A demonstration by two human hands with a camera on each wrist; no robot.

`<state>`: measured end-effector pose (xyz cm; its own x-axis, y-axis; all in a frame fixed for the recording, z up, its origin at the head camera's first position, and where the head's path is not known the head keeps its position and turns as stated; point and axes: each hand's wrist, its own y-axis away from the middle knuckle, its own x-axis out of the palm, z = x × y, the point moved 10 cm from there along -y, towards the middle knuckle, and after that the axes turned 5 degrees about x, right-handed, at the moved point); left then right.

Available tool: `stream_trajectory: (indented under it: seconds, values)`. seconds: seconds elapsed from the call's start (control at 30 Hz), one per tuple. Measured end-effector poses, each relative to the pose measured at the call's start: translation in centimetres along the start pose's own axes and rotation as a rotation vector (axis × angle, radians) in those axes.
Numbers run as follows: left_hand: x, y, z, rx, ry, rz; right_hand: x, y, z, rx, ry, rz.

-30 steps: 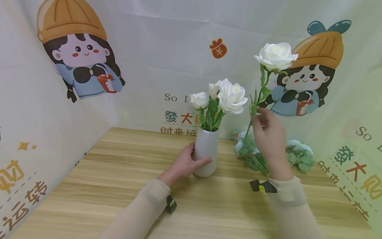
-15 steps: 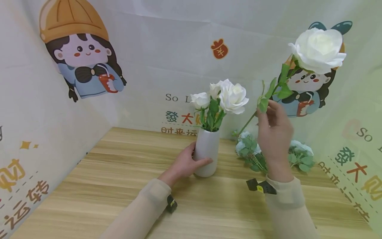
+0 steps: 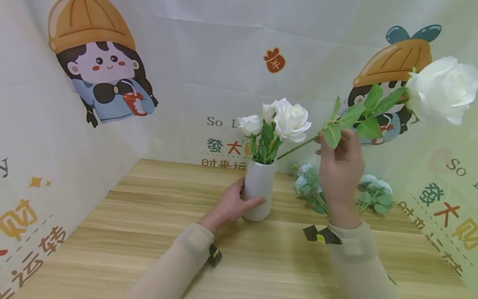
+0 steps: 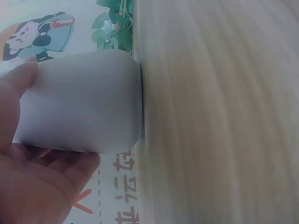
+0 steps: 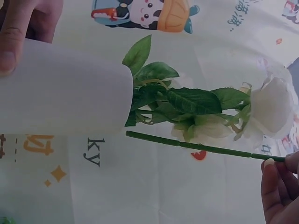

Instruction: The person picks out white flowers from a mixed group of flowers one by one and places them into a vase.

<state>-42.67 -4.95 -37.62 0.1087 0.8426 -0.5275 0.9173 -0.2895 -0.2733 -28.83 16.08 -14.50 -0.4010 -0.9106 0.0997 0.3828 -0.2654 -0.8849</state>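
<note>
A white vase stands upright on the wooden table, with several white roses and green leaves rising from its mouth. My left hand grips the vase from the left; in the left wrist view its thumb and fingers lie on either side of the vase wall. My right hand pinches the stem of a single artificial white rose. This rose tilts, its bloom to the upper right. The bare stem end points down-left, close to the vase's rim and outside it in the right wrist view.
Pale blue flowers with green leaves lie on the table behind my right wrist, and another blue bunch lies right of it. A printed cloth backdrop encloses the table's back and sides.
The held rose has swung from nearly upright to a strong tilt; its bloom moved right and its stem end moved left towards the vase. My left hand and the vase have stayed put.
</note>
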Motion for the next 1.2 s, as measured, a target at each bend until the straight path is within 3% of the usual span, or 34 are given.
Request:
stream_trajectory:
  seconds: [0.13, 0.3, 0.47, 0.57, 0.7, 0.83, 0.93, 1.07, 1.2]
  values:
    - [0.0, -0.1, -0.1, 0.011, 0.003, 0.003, 0.3, 0.1, -0.3, -0.023, -0.027, 0.013]
    - [0.0, -0.1, -0.1, 0.014, 0.005, 0.005, 0.9, 0.3, -0.9, 0.007, -0.101, 0.027]
    - [0.0, -0.1, 0.0, 0.008, 0.004, 0.001, 1.6, 0.7, -1.5, 0.026, -0.104, 0.044]
    - [0.0, -0.1, -0.1, 0.010, -0.001, -0.001, 1.9, 1.0, -3.3, 0.020, -0.110, 0.057]
    - [-0.1, -0.1, -0.3, 0.013, -0.008, -0.003, 2.6, 1.4, -4.5, 0.008, -0.053, 0.089]
    - [-0.1, -0.1, -0.2, 0.012, -0.009, -0.004, 3.5, 2.0, -4.0, -0.001, 0.011, 0.122]
    - [-0.1, -0.1, -0.3, 0.015, -0.005, -0.003, 4.1, 2.3, -5.6, 0.019, 0.025, 0.143]
    - [-0.1, 0.0, -0.4, 0.020, -0.009, -0.004, 5.0, 3.1, -8.3, 0.123, 0.077, 0.199]
    - [-0.1, 0.0, -0.4, 0.021, -0.015, -0.007, 6.1, 4.0, -9.7, 0.201, 0.164, 0.278]
